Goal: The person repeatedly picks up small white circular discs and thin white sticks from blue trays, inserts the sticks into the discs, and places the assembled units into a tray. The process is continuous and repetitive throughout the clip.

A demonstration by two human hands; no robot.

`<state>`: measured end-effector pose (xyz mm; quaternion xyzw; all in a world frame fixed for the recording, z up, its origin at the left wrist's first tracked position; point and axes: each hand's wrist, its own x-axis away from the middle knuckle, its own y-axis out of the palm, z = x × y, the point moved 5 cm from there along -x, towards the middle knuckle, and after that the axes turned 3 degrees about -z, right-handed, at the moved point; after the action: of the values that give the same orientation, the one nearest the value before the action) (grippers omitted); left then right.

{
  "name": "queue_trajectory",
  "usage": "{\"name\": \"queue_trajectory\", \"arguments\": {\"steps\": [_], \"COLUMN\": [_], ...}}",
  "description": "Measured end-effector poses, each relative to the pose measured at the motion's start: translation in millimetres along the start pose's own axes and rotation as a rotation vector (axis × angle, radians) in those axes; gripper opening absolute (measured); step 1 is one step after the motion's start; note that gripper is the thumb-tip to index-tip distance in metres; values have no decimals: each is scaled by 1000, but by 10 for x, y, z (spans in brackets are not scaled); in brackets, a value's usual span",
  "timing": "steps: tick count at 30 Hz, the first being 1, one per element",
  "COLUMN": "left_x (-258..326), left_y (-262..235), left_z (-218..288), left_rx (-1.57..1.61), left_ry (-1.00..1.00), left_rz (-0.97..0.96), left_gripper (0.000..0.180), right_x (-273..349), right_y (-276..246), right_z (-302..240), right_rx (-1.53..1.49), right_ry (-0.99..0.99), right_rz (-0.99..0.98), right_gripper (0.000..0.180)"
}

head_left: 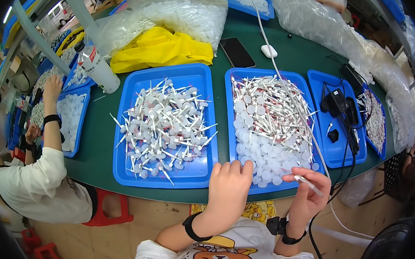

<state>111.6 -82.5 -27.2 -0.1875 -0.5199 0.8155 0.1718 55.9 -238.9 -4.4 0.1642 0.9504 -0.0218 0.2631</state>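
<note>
My right hand (309,189) pinches a small white plastic tube (308,185) with a translucent end, just in front of the right blue tray (233,142). My left hand (229,191) is at that tray's near left corner, knuckles up and fingers curled down. Its fingertips are hidden, so anything in them does not show. Inside the right tray, loose white sticks (273,100) lie at the back and translucent round discs (263,161) at the front. In the left blue tray (192,177) is a heap of white sticks with discs on them (163,128).
A phone (237,52), white earbud case (269,51), bottle (98,67) and yellow bag (162,48) stand beyond the trays. A white cable (281,77) crosses the right tray. Black adapters fill another tray (333,153). At left, a co-worker's hand (52,88) is over trays.
</note>
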Motion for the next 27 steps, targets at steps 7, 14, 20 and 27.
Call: {"name": "queue_trajectory", "arguments": {"steps": [7, 14, 20, 27], "left_x": [172, 318, 353, 339], "left_y": [-289, -290, -329, -355], "left_z": [-134, -293, -359, -358], "left_rx": [705, 1249, 1367, 1281], "left_ry": [-97, -127, -61, -48], "left_rz": [18, 113, 129, 2], "left_gripper": [38, 31, 28, 33], "right_x": [42, 9, 47, 28], "right_y": [160, 407, 502, 494], "right_z": [-21, -187, -238, -233], "right_rx": [33, 4, 59, 140], "right_ry": [139, -17, 18, -48], "right_rz": [-147, -318, -410, -405], "right_gripper": [22, 25, 29, 32]}}
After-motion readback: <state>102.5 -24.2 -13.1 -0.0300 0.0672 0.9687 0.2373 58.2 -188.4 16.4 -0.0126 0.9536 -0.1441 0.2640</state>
